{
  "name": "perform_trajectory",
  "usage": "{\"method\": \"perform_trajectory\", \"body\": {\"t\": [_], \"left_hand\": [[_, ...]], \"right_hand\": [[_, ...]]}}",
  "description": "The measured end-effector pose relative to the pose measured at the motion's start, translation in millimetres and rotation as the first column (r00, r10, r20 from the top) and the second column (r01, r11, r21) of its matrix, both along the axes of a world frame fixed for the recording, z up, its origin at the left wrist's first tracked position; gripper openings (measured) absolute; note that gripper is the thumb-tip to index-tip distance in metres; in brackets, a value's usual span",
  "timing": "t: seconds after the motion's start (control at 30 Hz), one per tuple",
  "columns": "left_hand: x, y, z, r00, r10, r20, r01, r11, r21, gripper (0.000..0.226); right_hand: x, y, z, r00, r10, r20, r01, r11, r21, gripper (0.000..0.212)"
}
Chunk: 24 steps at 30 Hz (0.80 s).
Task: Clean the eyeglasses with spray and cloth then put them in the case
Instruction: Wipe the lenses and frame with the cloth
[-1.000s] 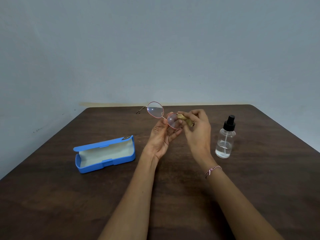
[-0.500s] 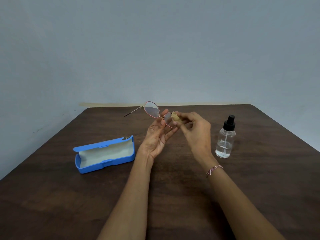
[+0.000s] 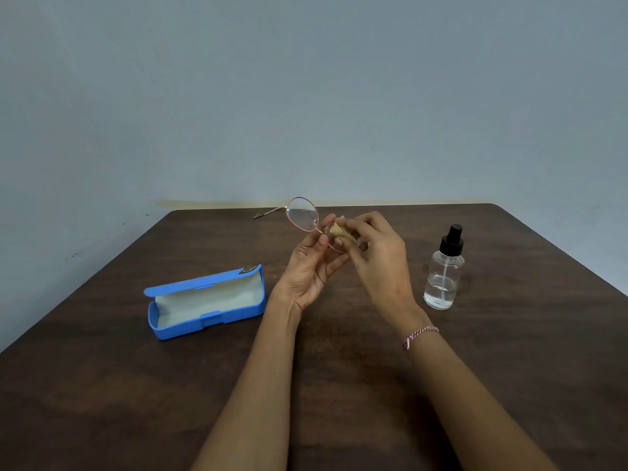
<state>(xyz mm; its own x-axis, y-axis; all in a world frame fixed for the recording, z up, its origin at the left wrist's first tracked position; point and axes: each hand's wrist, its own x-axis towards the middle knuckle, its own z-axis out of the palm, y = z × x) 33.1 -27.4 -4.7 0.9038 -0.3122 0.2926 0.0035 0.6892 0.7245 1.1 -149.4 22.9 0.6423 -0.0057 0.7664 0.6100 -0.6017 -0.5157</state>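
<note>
Since a second ago, the small folded tan cloth (image 3: 339,230) has slid along its lens toward the bridge, and the free temple tip has lifted a little; everything on the desk stayed where it was.

Nearest, two bare forearms reach in from the near edge of the dark brown wooden desk (image 3: 102,385), the right wrist wearing a red-and-white braided thread bracelet (image 3: 419,336). Toward the left edge lies the blue hard-shell glasses case (image 3: 207,300), open, its lid tipped back and its cream lining showing.

Above the middle of the desk, the left hand (image 3: 311,266) is turned palm up, its thumb and curled fingertips pinching the thin pink-rimmed metal eyeglasses (image 3: 302,214) near the bridge. The right hand (image 3: 377,263), just beside it, has its fingers curled around the cloth and presses it against the lens closer to that hand. The other lens stands uncovered above the left fingertips, with its temple pointing off toward the far left corner.

Toward the right edge, well apart from the hands, the clear round spray bottle (image 3: 443,273) with a black pump top stands upright, a little liquid in its base.

Beyond the far edge rises a plain pale grey-blue wall (image 3: 306,96).
</note>
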Motion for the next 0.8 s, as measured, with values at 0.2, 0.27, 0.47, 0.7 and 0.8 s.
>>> {"method": "perform_trajectory", "body": {"t": [0.2,0.27,0.47,0.7,0.8], "left_hand": [[0.3,0.7,-0.5,1.000,0.001,0.020,-0.001,1.000,-0.024,0.053],[0.4,4.1,0.4,1.000,0.004,0.024,-0.003,0.999,-0.039,0.053],[3.3,6.8,-3.7,1.000,-0.006,0.026,0.004,0.998,0.058,0.054],[2.3,11.8,-1.9,0.998,-0.026,0.053,0.020,0.993,0.114,0.052],[0.8,12.6,-0.3,0.997,-0.043,0.071,0.032,0.987,0.159,0.054]], "right_hand": [[0.2,-0.9,0.4,0.983,0.183,0.001,-0.182,0.981,0.063,0.019],[2.4,-3.8,1.0,0.969,0.247,-0.023,-0.246,0.969,0.017,0.019],[3.4,-5.2,0.3,0.993,0.110,0.050,-0.110,0.994,-0.008,0.016],[0.7,0.7,0.6,0.976,0.152,0.157,-0.126,0.978,-0.164,0.026],[4.4,-2.9,-0.9,0.985,0.038,0.170,-0.008,0.984,-0.178,0.029]]}}
